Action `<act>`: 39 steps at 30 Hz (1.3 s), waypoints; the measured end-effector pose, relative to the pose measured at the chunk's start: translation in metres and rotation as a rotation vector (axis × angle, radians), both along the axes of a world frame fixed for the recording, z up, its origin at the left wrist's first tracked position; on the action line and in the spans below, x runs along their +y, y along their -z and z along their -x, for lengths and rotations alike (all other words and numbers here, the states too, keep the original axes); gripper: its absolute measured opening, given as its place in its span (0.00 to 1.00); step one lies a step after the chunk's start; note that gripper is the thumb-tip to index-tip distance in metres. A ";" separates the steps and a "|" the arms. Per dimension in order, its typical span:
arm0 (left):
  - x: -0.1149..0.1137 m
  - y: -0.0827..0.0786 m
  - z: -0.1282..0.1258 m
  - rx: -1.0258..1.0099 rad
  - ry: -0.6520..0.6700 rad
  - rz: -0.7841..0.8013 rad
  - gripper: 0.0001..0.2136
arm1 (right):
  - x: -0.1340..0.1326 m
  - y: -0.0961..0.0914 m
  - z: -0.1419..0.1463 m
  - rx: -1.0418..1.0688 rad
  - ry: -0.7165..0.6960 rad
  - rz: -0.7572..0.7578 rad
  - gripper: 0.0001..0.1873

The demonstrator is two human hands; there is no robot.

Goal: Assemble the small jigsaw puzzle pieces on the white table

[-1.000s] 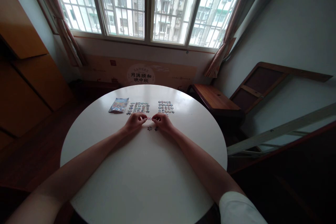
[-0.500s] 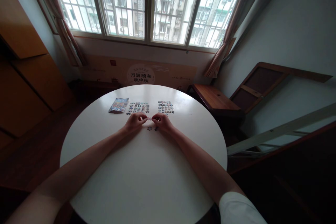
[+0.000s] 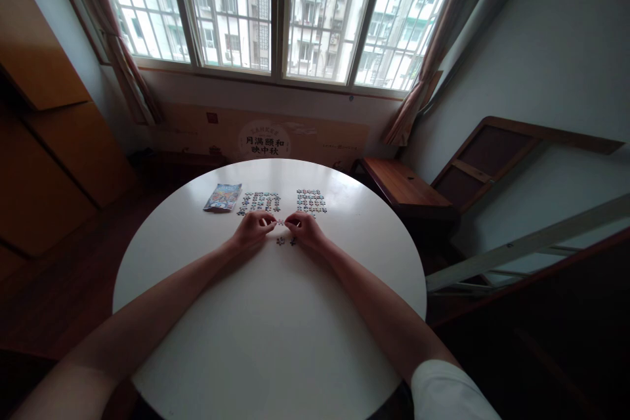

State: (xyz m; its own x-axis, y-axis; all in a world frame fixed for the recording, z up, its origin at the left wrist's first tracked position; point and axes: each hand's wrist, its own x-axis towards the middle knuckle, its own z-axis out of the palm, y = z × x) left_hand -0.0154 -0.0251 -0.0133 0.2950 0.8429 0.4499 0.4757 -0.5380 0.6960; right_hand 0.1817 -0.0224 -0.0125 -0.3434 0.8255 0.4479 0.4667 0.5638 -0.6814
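Between my two hands, just above the white round table (image 3: 275,328), is a small jigsaw puzzle piece (image 3: 280,222). My left hand (image 3: 253,228) pinches it from the left with thumb and forefinger. From the right, my right hand (image 3: 306,230) pinches its other side; whether it is one piece or two joined is too small to tell. Two loose pieces lie nearer to me, a left piece (image 3: 280,241) and a right piece (image 3: 293,241) close under my right fingers. Beyond my hands lie a left group of puzzle pieces (image 3: 262,201) and a right group in rows (image 3: 312,201).
A colourful printed sheet or packet (image 3: 223,198) lies on the table left of the pieces. Behind the table stand a wooden bench (image 3: 403,184) at the right and a printed cardboard panel (image 3: 315,134) under the barred window. An orange cabinet (image 3: 73,144) is at the left.
Both hands stay almost in place, with only a very slight shift of the fingers around the held piece. The pieces on the table have not moved.
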 end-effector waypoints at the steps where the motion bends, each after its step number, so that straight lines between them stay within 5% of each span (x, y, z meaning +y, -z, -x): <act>1: 0.000 0.000 0.000 0.000 0.003 -0.001 0.08 | 0.000 0.000 0.000 0.000 0.000 0.000 0.05; 39: 0.000 -0.002 0.001 0.042 0.041 -0.012 0.09 | 0.000 0.000 0.000 -0.001 -0.011 0.008 0.04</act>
State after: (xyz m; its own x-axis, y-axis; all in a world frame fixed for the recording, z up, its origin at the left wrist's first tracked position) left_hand -0.0161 -0.0247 -0.0116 0.3481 0.8245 0.4462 0.4813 -0.5656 0.6697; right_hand 0.1821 -0.0229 -0.0127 -0.3530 0.8253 0.4408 0.4607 0.5633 -0.6859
